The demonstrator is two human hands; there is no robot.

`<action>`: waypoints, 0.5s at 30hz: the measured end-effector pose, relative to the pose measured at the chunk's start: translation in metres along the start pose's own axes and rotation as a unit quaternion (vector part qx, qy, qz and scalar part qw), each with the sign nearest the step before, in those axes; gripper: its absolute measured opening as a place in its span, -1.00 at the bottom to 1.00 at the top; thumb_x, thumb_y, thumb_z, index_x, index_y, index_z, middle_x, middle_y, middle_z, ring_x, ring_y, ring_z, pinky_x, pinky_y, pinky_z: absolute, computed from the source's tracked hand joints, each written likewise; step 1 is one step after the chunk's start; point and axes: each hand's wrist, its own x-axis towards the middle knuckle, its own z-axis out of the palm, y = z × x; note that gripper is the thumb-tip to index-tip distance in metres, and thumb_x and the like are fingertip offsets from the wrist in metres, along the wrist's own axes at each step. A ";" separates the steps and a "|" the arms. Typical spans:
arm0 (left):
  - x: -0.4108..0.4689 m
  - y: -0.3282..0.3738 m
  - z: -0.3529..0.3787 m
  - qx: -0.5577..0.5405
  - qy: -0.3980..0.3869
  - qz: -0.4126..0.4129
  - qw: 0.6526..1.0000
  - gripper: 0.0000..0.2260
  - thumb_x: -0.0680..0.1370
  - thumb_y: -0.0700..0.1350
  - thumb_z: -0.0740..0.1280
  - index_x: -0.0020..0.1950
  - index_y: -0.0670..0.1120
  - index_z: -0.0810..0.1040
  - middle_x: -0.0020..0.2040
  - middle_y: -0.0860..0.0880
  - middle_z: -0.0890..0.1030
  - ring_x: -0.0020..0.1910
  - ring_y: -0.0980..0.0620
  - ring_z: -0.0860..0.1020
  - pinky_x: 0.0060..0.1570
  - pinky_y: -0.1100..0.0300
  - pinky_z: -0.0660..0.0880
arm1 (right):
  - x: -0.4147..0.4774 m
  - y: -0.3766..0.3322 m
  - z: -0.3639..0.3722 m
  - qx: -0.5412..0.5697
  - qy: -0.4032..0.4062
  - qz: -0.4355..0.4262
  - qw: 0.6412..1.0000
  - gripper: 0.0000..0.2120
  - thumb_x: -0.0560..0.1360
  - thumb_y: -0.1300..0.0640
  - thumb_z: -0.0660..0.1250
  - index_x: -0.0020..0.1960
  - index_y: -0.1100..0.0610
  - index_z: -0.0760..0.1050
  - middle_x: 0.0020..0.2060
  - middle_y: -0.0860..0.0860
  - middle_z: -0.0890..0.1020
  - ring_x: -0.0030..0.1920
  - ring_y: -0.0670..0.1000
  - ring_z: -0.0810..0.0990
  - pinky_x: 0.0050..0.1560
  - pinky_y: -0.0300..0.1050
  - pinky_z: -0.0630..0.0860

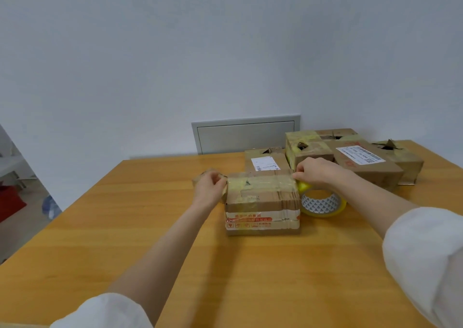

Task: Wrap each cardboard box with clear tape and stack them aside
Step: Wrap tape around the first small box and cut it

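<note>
Six cardboard boxes we count on the wooden table (150,227), along with one tape roll (320,203) and two hands. One box (261,202) lies near the middle of the table. It is brown and rectangular, with a dented corrugated side, glossy yellowish tape across the top and a red-printed strip on the near face. The left hand (211,187) grips its far left top edge with curled fingers. The right hand (315,172) pinches the far right top edge, fingertips pressed together. The tape roll, a ring of yellowish clear tape with a white patterned core, lies flat just right of the box, below the right wrist. The five other boxes (370,174) crowd the far right corner. They are taped, several have torn holes on top, and two bear white labels. A brown shape behind the left hand we cannot make out.
</note>
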 end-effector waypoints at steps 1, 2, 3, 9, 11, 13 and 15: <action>-0.006 0.007 0.005 -0.019 -0.058 -0.007 0.998 -0.62 0.63 -0.08 0.19 0.41 -0.20 0.33 0.21 -0.05 0.52 0.11 0.00 0.52 0.15 0.09 0.49 | 0.000 -0.001 0.000 -0.003 0.000 0.000 1.000 -0.71 0.62 -0.05 0.17 0.05 0.12 0.56 -0.24 -0.02 0.54 -0.19 -0.04 0.52 -0.15 -0.15 0.47; -0.011 0.011 0.011 -0.037 -0.110 -0.030 0.993 -0.55 0.64 -0.03 0.17 0.49 -0.16 0.22 0.28 -0.08 0.49 0.13 -0.01 0.52 0.14 0.05 0.52 | 0.000 -0.002 0.001 -0.003 0.000 0.002 1.000 -0.71 0.62 -0.05 0.16 0.07 0.12 0.56 -0.23 -0.02 0.54 -0.16 -0.02 0.53 -0.11 -0.13 0.49; -0.013 0.013 0.015 -0.048 -0.144 -0.054 0.987 -0.49 0.64 0.00 0.16 0.55 -0.10 0.10 0.35 -0.10 0.44 0.16 -0.02 0.53 0.13 0.03 0.53 | 0.001 -0.003 0.002 -0.002 0.001 0.004 1.000 -0.70 0.62 -0.05 0.16 0.10 0.12 0.56 -0.20 -0.01 0.56 -0.12 -0.01 0.55 -0.08 -0.11 0.51; -0.017 0.012 0.008 -0.102 -0.200 -0.112 0.968 -0.56 0.63 0.07 0.17 0.42 -0.16 0.30 0.25 -0.12 0.54 0.15 -0.06 0.55 0.22 -0.02 0.49 | 0.001 -0.003 0.006 0.001 0.006 0.013 1.000 -0.69 0.64 -0.04 0.14 0.20 0.10 0.52 -0.08 0.02 0.58 -0.06 0.03 0.57 -0.09 -0.09 0.50; -0.018 0.018 0.010 -0.014 -0.164 -0.072 0.984 -0.55 0.63 0.07 0.15 0.41 -0.19 0.29 0.32 -0.16 0.48 0.23 -0.10 0.51 0.27 -0.07 0.45 | 0.001 -0.001 0.007 0.001 0.008 0.016 1.000 -0.69 0.64 -0.05 0.13 0.20 0.10 0.52 -0.09 0.02 0.58 -0.06 0.03 0.57 -0.11 -0.10 0.49; -0.018 0.025 0.017 0.110 -0.114 -0.002 0.987 -0.47 0.64 0.04 0.13 0.49 -0.24 0.14 0.47 -0.23 0.27 0.37 -0.17 0.38 0.33 -0.09 0.37 | 0.000 0.000 0.008 0.003 0.009 0.020 1.000 -0.68 0.64 -0.06 0.12 0.19 0.10 0.52 -0.09 0.02 0.57 -0.06 0.03 0.56 -0.12 -0.10 0.47; -0.020 0.032 0.022 0.150 -0.117 0.022 0.981 -0.43 0.64 0.05 0.12 0.52 -0.24 0.07 0.50 -0.24 0.18 0.39 -0.19 0.34 0.34 -0.08 0.36 | 0.000 0.000 0.009 0.007 0.009 0.020 1.000 -0.68 0.64 -0.06 0.12 0.20 0.10 0.51 -0.09 0.02 0.57 -0.07 0.03 0.56 -0.16 -0.11 0.45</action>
